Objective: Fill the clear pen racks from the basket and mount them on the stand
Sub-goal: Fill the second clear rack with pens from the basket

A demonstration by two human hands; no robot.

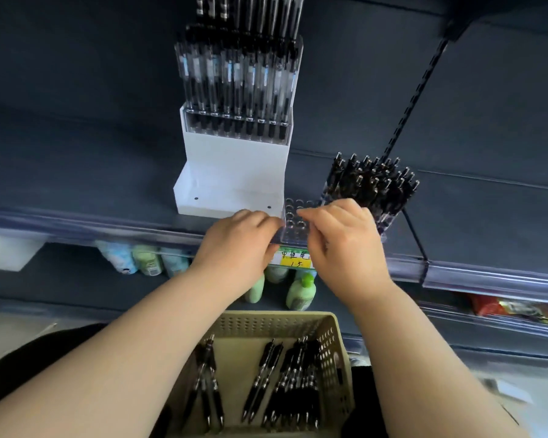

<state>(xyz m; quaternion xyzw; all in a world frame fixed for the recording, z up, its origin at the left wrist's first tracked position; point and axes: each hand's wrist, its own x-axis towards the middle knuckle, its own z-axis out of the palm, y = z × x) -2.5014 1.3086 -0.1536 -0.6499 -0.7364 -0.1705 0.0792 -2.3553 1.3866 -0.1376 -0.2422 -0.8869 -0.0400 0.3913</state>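
**A:** So why are both hands on that empty clear plastic pen rack (296, 223)?

**B:** To steady it, I'd judge. The left hand (238, 238) curls its fingers against the rack's left side, and the right hand (342, 240) pinches its top edge. Both are grasping it at the front edge of the dark shelf (76, 188), just right of the white stepped plastic stand (234, 159).

**A:** And the beige perforated plastic basket (266, 324)?

**B:** It sits directly below the forearms, so the loose black click pens (266, 374) in it lie close to the holes.

**A:** What about the second clear rack packed with black pens (370, 188)?

**B:** It stands just behind the right hand, apparently filled and waiting to be mounted. The stand's lowest step is bare, while the pen-filled racks (238, 86) occupy its upper tiers.
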